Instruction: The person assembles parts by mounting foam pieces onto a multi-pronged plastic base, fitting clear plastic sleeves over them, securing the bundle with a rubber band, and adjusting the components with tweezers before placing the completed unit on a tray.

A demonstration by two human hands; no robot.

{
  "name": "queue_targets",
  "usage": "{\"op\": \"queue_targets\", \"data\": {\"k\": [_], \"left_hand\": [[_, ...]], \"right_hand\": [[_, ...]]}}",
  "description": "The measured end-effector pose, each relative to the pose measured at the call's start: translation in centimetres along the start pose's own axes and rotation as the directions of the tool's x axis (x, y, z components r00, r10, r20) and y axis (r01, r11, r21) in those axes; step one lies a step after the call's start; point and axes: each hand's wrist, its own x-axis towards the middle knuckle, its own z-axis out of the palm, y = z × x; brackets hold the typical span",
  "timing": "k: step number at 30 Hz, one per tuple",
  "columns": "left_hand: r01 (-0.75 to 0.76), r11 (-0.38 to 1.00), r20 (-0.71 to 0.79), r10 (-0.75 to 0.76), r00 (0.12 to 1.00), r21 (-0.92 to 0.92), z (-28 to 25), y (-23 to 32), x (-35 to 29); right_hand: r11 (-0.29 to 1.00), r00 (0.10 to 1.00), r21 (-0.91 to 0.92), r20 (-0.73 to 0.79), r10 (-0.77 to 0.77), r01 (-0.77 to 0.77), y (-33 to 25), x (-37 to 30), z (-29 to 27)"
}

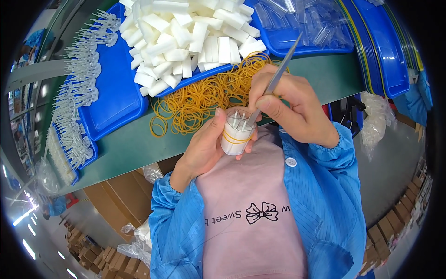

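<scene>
My left hand (204,144) wraps round a small clear cup (236,135) with white filling and several white prongs standing up inside it. A yellow-brown rubber band (237,140) circles the cup's middle. In my right hand (292,104) is a pair of metal tweezers (281,69), held slanting, its broad end up and its lower end at the cup's rim. The tweezers' tips are hard to make out inside the cup. Just beyond both hands lies a loose heap of rubber bands (204,100) on the green table (125,153).
White foam blocks (186,37) are piled on a blue tray at the back. Clear plastic pieces (316,23) fill another blue tray. White pronged parts (79,93) line the left, beside a blue tray (111,88). Stacked blue trays (385,51) stand at the right.
</scene>
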Motion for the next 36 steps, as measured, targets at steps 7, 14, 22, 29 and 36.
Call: {"op": "queue_targets", "data": {"k": [7,14,22,29,36], "left_hand": [[0.044,0.977,0.122,-0.018,0.992,-0.209,-0.6,0.3,0.2],[-0.078,0.937,0.171,0.143,0.975,-0.340,-1.1,0.0,0.3],[-0.004,0.883,0.207,0.114,0.972,-0.470,-1.0,0.6,0.5],[-0.057,0.872,0.006,0.069,0.998,-0.486,0.9,1.8,0.0],[-0.117,0.963,-0.129,0.088,0.988,-0.241,1.9,1.5,-0.2]], "right_hand": [[0.958,0.988,0.284,-0.154,0.013,0.032,-0.2,-0.7,0.0],[0.822,0.959,-0.556,-0.280,-0.049,-0.120,-0.7,-2.8,-5.0],[0.306,0.864,-0.810,-0.487,0.126,-0.501,2.8,-7.4,-7.7],[0.821,0.907,-0.511,-0.420,0.019,-0.254,-2.1,-4.2,-2.7],[0.789,0.992,-0.615,-0.101,-0.079,0.000,-2.7,-0.7,2.9]]}}
